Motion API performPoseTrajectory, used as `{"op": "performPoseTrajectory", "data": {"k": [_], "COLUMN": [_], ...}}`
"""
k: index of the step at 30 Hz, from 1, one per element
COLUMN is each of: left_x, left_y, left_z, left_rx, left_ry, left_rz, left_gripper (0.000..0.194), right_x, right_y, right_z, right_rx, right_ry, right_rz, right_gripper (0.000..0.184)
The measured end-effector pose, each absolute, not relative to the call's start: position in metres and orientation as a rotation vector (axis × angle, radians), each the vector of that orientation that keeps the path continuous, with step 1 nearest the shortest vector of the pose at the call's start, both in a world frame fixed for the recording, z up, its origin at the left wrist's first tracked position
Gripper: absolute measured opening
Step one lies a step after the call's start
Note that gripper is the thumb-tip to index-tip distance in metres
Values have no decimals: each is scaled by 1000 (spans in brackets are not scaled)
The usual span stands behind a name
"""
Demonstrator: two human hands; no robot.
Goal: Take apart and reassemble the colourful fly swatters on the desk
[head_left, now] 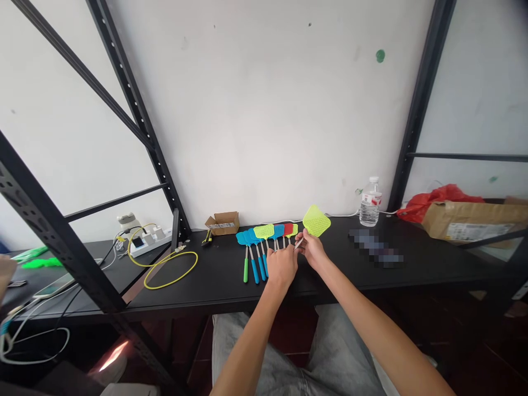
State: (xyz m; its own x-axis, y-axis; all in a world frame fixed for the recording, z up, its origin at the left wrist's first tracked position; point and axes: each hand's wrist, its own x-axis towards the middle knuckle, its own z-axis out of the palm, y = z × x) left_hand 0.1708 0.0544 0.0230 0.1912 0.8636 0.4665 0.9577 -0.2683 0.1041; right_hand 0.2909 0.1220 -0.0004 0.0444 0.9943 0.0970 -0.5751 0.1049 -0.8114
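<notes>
At the middle of the tabletop, my right hand pinches a lime-green fly swatter by its handle, head angled far and right; my open left hand sits nearer the row of swatters.

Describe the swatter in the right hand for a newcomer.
On the black desk, plastic fly swatters lie in a fanned row. At its right end, the person's right hand holds one by its thin metal shaft. Its lime-green mesh head, turned like a diamond, alone stands raised off the desk.
</notes>
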Motion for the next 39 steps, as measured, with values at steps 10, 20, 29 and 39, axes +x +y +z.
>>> {"op": "performPoseTrajectory", "data": {"k": [10,20,29,39], "left_x": [133,99,127,153], "left_y": [38,39,48,49], "left_z": [30,33,29,35], "left_rx": [-2756,-2286,-2272,-2277], "left_ry": [-1833,-1801,-1788,-1897], "left_rz": [-826,-443,-649,-649], "left_gripper": [49,43,31,48], "right_x": [303,320,290,275], "right_y": [126,144,127,106], "right_z": [22,16,16,11], "right_rx": [-618,-724,-728,-721], "right_ry": [-539,-485,-772,-920], "right_rz": [1399,1259,1187,1229], "right_gripper": [34,31,39,48]}}
